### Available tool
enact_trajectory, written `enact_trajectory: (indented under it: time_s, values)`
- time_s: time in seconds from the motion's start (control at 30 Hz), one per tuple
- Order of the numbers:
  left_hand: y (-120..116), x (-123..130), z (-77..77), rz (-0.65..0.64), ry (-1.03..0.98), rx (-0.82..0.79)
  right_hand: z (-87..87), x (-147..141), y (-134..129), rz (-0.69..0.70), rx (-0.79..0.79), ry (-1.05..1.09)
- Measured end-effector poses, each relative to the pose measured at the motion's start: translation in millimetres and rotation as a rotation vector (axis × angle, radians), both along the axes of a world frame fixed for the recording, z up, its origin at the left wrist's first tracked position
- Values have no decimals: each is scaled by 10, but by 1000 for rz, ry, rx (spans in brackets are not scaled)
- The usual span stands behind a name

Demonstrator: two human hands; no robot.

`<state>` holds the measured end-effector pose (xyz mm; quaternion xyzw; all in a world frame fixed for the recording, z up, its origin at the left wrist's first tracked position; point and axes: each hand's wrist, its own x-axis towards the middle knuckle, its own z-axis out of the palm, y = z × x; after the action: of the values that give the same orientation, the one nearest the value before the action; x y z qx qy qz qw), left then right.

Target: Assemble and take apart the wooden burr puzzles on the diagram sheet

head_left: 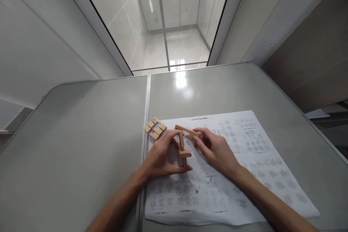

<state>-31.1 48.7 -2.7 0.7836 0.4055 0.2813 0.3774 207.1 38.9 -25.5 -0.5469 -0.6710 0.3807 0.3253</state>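
The left hand [161, 154] curves into a wide C, clasping the joined blocks [185, 153] between thumb and fingertips above the sheet [261, 188]. The right hand [217, 148] pinches the notched bar [186, 130], its grip narrow; I can't tell if bar and blocks touch. A wooden lattice [161, 125] lies just beside the left hand.
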Motion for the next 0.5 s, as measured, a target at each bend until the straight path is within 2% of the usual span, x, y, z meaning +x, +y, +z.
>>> enact_trajectory:
  time_s: [0.2,0.3,0.4,0.5]
  values:
    - [-4,-7,-7,-6,-3,5,-19,-58,-36,-48,116,-117]
    - [1,-7,-11,4,-5,4,-4,-56,-55,-48,123,-22]
    - [6,-6,-17,0,-12,2,34,-35,-70,57,118,186]
    - [7,-5,-27,-7,-17,5,58,-28,-79,210,150,278]
